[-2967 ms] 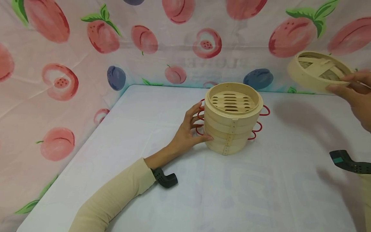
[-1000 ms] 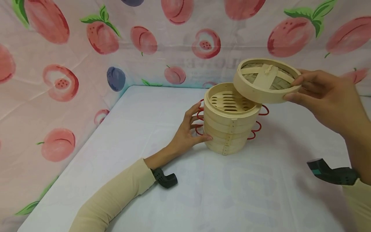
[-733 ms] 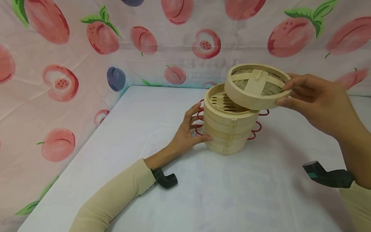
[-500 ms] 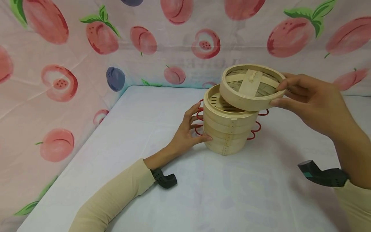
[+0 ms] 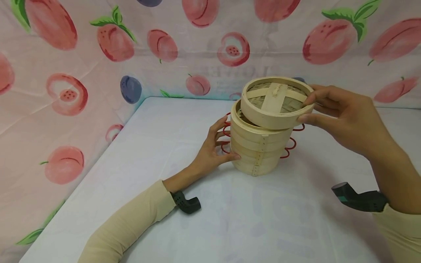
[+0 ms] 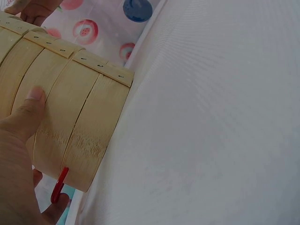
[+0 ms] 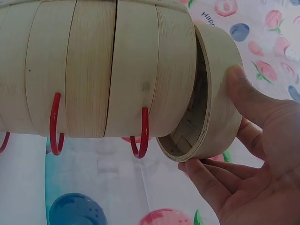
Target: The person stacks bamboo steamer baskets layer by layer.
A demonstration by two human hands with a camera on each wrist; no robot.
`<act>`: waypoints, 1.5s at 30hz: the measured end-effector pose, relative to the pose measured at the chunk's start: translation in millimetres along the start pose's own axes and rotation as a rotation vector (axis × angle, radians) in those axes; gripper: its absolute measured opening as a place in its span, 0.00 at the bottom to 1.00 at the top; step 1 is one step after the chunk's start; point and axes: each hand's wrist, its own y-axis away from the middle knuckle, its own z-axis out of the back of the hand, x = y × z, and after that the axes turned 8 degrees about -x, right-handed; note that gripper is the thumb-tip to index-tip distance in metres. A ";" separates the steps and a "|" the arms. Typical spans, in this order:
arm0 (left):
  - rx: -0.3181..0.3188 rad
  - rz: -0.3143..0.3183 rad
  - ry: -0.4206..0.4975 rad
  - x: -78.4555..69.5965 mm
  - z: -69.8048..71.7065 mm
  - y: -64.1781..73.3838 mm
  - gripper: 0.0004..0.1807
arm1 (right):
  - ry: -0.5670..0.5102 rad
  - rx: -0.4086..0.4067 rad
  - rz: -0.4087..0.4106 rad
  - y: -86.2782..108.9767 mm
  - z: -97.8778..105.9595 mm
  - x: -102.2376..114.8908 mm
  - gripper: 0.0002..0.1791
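A stack of bamboo steamer baskets with red loop handles stands upright on the white-covered table. My left hand grips the stack's left side, thumb in front and fingers among the red handles; the left wrist view shows the thumb pressed on the bamboo wall. With thumb and fingers, my right hand pinches the right edge of the round bamboo lid. The lid lies tilted over the stack's top, covering most of the opening. In the right wrist view a gap shows between the lid and the top basket.
White cloth covers the table. A peach-printed curtain rises behind and to the left. Black curved devices are strapped to both wrists, the left device and the right device.
My right hand has brought the lid in from the far right, leftward and down over the stack's top. The left hand keeps its hold, and the stack stays in place.
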 end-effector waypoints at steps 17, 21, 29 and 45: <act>-0.006 -0.010 -0.003 0.6 -0.1 0.4 0.60 | 0.023 0.028 -0.008 2.4 -8.6 6.9 0.16; -0.004 0.001 -0.008 0.3 -0.3 0.0 0.61 | 0.034 0.047 -0.010 2.7 -10.0 8.2 0.16; -0.004 0.013 -0.006 -1.2 -0.8 -0.2 0.61 | 0.050 0.045 -0.009 2.9 -11.1 10.1 0.16; -0.003 0.015 -0.002 -14.3 -1.1 -1.5 0.58 | 0.169 0.096 0.132 -1.0 -4.6 0.1 0.23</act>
